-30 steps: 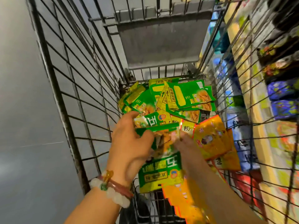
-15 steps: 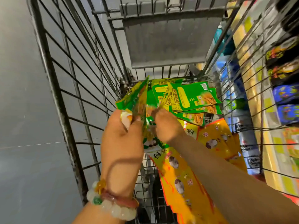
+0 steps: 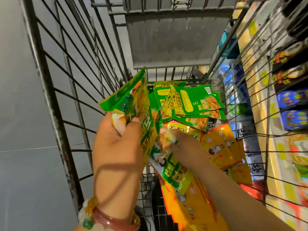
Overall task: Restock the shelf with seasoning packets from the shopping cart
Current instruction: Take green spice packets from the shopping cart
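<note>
Most packets (image 3: pixel 190 104) lie in the cart (image 3: pixel 50 90) at twelve o'clock; my left hand (image 3: pixel 116 157) grips several green ones (image 3: pixel 131 100), my right hand (image 3: pixel 186 147) pinching another, none shelved.

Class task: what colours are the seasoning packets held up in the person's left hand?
Mainly green with yellow: the packets in the left hand, head view.

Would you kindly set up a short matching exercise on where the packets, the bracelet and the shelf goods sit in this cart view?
Things:
1. green packets in the left hand
2. orange packets
3. bead bracelet
4. blue packages

Places:
A. on the left wrist
B. on the shelf beyond the cart's right wall
C. lying in the cart at right
D. held upright above the cart's pile

Pairs: 1-D, 2-C, 3-A, 4-B
</note>
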